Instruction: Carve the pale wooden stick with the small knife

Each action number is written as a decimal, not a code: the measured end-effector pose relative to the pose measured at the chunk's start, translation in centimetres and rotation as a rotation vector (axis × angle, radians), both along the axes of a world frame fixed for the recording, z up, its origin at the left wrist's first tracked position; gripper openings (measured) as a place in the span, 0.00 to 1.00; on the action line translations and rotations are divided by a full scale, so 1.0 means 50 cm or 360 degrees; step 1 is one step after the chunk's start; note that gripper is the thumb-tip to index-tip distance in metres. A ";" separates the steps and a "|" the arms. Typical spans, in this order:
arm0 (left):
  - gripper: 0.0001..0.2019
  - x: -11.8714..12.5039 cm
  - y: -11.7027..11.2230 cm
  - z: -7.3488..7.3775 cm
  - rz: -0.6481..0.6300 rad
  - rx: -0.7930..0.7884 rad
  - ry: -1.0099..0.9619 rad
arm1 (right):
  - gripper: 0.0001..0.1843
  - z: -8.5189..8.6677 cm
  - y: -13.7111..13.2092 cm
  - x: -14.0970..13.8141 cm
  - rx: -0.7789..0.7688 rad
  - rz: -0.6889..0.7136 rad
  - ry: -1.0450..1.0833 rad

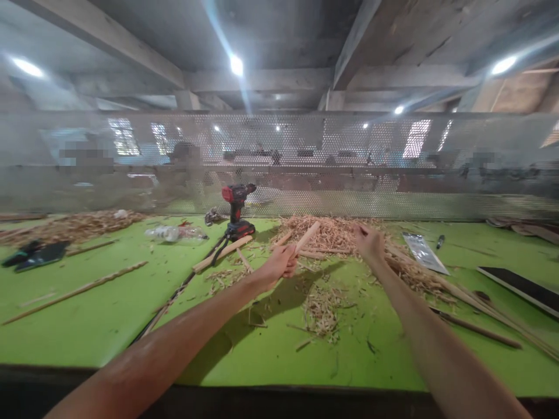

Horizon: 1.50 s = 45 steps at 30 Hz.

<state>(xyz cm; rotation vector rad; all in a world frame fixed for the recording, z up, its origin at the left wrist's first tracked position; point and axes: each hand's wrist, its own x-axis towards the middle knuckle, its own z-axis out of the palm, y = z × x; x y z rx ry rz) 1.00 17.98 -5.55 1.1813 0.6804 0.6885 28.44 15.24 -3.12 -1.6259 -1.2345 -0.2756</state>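
My left hand (282, 262) is closed around a pale wooden stick (308, 235), which points up and away to the right above the green table (271, 361). To its right, my right hand (370, 243) is raised in front of a heap of wood shavings (327, 230). Its fingers look pinched together, and whatever is between them is too small and blurred to make out. A smaller scatter of shavings (325, 311) lies on the table below and between my hands.
A red and black cordless drill (238, 201) stands upright behind my left hand, beside a wooden piece (222, 254). A clear plastic bottle (168, 233) lies left. On the right are a silver packet (424, 251), long thin sticks (478, 302) and a dark flat block (522, 285). Perforated metal screen (297, 192) behind.
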 end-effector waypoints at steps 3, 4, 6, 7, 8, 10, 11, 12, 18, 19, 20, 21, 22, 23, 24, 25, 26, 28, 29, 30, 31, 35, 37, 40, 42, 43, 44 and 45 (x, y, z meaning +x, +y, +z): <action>0.19 -0.004 0.009 0.000 0.0064 0.0016 -0.0062 | 0.24 0.011 0.014 -0.035 -0.0061 0.0246 0.0094; 0.19 -0.004 0.011 0.000 0.0082 0.0018 -0.0081 | 0.23 0.014 0.016 -0.050 -0.0112 0.0353 0.0128; 0.19 -0.004 0.015 -0.001 0.0110 0.0019 -0.0116 | 0.24 0.017 0.017 -0.074 -0.0236 0.0552 0.0228; 0.19 -0.003 0.017 -0.001 0.0117 0.0016 -0.0132 | 0.25 0.017 0.016 -0.082 -0.0300 0.0630 0.0296; 0.18 -0.002 0.019 -0.001 0.0119 0.0009 -0.0148 | 0.27 0.017 0.013 -0.087 -0.0361 0.0694 0.0370; 0.15 0.000 0.021 0.000 0.0110 -0.0007 -0.0183 | 0.29 0.015 0.008 -0.092 -0.0466 0.0781 0.0513; 0.13 0.001 0.022 0.000 0.0103 -0.0014 -0.0206 | 0.29 0.013 0.005 -0.093 -0.0513 0.0817 0.0574; 0.09 0.003 0.022 0.000 0.0097 -0.0016 -0.0235 | 0.28 0.012 0.003 -0.095 -0.0558 0.0856 0.0626; 0.10 0.006 0.021 -0.002 0.0189 0.0095 -0.0481 | 0.25 0.016 -0.005 -0.127 -0.0657 0.1145 0.0816; 0.10 0.005 0.023 -0.002 0.0215 0.0119 -0.0498 | 0.24 0.019 -0.007 -0.133 -0.0642 0.1184 0.0857; 0.09 0.005 0.026 -0.003 0.0237 0.0144 -0.0505 | 0.24 0.021 -0.010 -0.139 -0.0624 0.1220 0.0899; 0.07 0.003 0.028 -0.003 0.0253 0.0170 -0.0503 | 0.23 0.023 -0.012 -0.144 -0.0615 0.1257 0.0939; 0.05 0.001 0.030 -0.003 0.0263 0.0197 -0.0499 | 0.21 0.025 -0.014 -0.149 -0.0621 0.1293 0.0974; 0.05 -0.001 0.032 -0.003 0.0266 0.0225 -0.0498 | 0.20 0.025 -0.016 -0.153 -0.0645 0.1328 0.0998; 0.07 -0.003 0.032 -0.003 0.0261 0.0253 -0.0504 | 0.19 0.024 -0.018 -0.156 -0.0682 0.1356 0.1006; 0.09 -0.006 0.031 -0.002 0.0245 0.0277 -0.0513 | 0.19 0.022 -0.019 -0.160 -0.0720 0.1378 0.1009; 0.11 -0.009 0.030 0.000 0.0219 0.0298 -0.0523 | 0.19 0.020 -0.019 -0.163 -0.0751 0.1391 0.1008; 0.12 -0.013 0.024 0.003 0.0137 0.0331 -0.0540 | 0.21 0.014 -0.016 -0.169 -0.0754 0.1396 0.0984; 0.13 -0.015 0.020 0.004 0.0087 0.0343 -0.0543 | 0.22 0.011 -0.015 -0.172 -0.0734 0.1390 0.0962; 0.14 -0.016 0.016 0.006 0.0034 0.0353 -0.0543 | 0.22 0.009 -0.013 -0.174 -0.0710 0.1381 0.0932; 0.16 -0.017 0.012 0.007 -0.0020 0.0357 -0.0539 | 0.22 0.008 -0.012 -0.175 -0.0689 0.1372 0.0896; 0.17 -0.019 0.002 0.015 -0.0196 0.0306 -0.0452 | 0.17 0.012 -0.013 -0.174 -0.0637 0.1303 0.0793; 0.17 -0.020 0.000 0.020 -0.0252 0.0243 -0.0381 | 0.16 0.014 -0.017 -0.172 -0.0608 0.1269 0.0780; 0.18 -0.018 0.001 0.022 -0.0285 0.0147 -0.0277 | 0.17 0.015 -0.019 -0.171 -0.0569 0.1206 0.0725; 0.16 -0.014 0.003 0.019 -0.0287 0.0095 -0.0210 | 0.18 0.012 -0.015 -0.171 -0.0542 0.1158 0.0658; 0.15 -0.012 0.005 0.016 -0.0285 0.0074 -0.0179 | 0.19 0.011 -0.011 -0.170 -0.0523 0.1132 0.0614; 0.15 -0.010 0.006 0.014 -0.0277 0.0056 -0.0151 | 0.21 0.009 -0.007 -0.168 -0.0499 0.1104 0.0562; 0.16 -0.008 0.008 0.011 -0.0263 0.0041 -0.0129 | 0.22 0.008 -0.001 -0.166 -0.0471 0.1080 0.0501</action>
